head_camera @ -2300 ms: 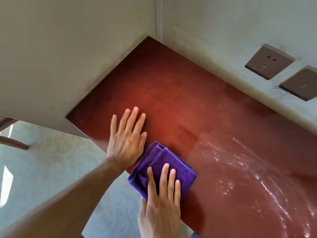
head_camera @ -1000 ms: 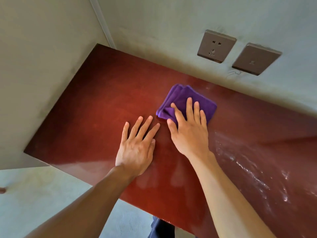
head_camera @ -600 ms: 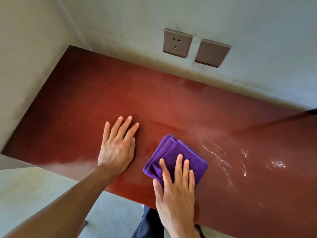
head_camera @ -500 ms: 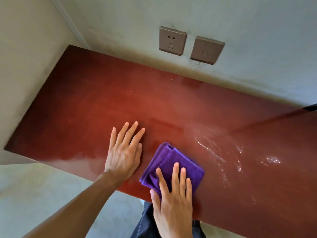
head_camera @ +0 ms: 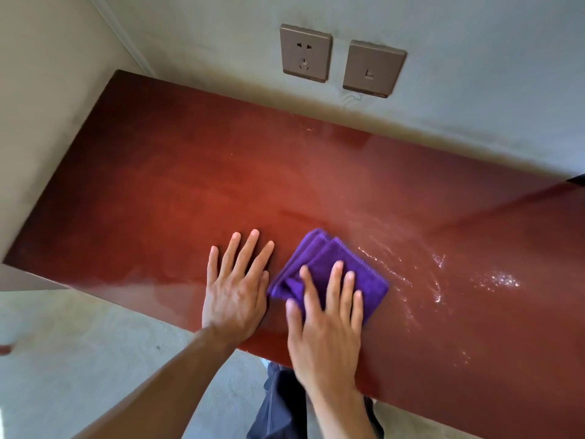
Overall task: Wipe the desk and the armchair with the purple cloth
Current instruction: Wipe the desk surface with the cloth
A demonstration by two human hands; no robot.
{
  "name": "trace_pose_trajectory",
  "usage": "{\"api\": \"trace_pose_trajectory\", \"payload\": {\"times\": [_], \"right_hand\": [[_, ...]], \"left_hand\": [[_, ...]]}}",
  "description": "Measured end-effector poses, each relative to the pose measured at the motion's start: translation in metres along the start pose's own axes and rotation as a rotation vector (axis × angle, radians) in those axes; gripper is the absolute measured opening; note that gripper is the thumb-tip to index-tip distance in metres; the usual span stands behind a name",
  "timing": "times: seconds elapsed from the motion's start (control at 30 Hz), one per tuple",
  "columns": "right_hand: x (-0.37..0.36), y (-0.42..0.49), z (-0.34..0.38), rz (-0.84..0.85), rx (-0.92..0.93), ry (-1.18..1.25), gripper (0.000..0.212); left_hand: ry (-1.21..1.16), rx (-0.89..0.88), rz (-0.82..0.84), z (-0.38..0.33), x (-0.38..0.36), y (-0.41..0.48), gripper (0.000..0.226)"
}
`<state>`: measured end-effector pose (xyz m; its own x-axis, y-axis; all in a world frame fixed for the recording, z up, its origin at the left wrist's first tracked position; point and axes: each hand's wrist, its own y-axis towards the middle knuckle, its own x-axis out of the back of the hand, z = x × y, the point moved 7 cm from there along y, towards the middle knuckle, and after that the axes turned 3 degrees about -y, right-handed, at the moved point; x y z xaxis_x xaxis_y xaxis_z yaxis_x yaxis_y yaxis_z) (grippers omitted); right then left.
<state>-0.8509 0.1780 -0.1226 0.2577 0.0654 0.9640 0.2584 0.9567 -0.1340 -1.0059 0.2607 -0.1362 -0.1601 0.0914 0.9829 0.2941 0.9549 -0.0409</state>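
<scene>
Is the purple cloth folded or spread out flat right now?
Folded. The purple cloth shows stacked layered edges at its far corner and forms a compact pad under the right hand, which presses it flat on the desk.

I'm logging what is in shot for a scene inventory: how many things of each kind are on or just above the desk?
Purple cloth: 1
Hands, left and right: 2
Wall plates, socket and switch: 2
Desk: 1
Total: 6

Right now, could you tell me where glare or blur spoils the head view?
Head view: bright glare streaks the wet desk right of the purple cloth; the right hand is slightly motion-blurred; the left hand is sharper; the wide lens tilts the wall sockets.
</scene>
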Motion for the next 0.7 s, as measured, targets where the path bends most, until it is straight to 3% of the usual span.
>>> {"api": "trace_pose_trajectory", "payload": {"times": [0.13, 0.37, 0.7], "right_hand": [[0.021, 0.098, -0.011, -0.062, -0.077, -0.051, 0.058], [0.031, 0.225, -0.001, 0.013, -0.188, -0.025, 0.064], [0.03, 0.255, 0.035, 0.092, -0.021, -0.044, 0.06]], "left_hand": [[0.001, 0.008, -0.001, 0.0, 0.001, -0.001, 0.054], [0.006, 0.014, 0.017, 0.0, 0.001, 0.001, 0.054], [-0.017, 0.019, 0.03, 0.0, 0.0, 0.001, 0.054]]}}
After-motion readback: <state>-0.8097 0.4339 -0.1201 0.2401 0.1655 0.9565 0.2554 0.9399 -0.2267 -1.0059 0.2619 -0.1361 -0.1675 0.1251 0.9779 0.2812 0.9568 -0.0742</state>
